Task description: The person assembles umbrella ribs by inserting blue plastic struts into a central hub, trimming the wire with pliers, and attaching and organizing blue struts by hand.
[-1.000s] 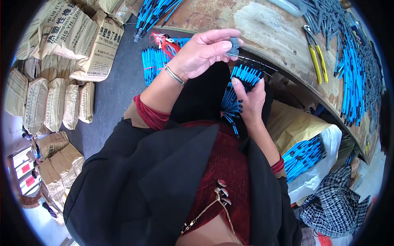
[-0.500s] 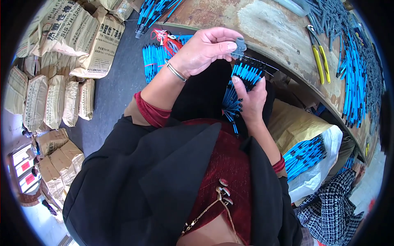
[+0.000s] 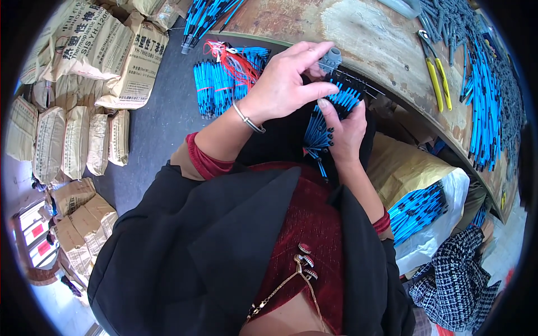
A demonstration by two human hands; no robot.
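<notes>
The 2 hands at the workbench edge. The right hand pinches a bundle of blue-and-black sticks above the lap, presumably keeping the tips gathered beside thin rods. The left hand, thumb parted from fingers, meets a grey fitting; whether it grips cannot be told.
</notes>
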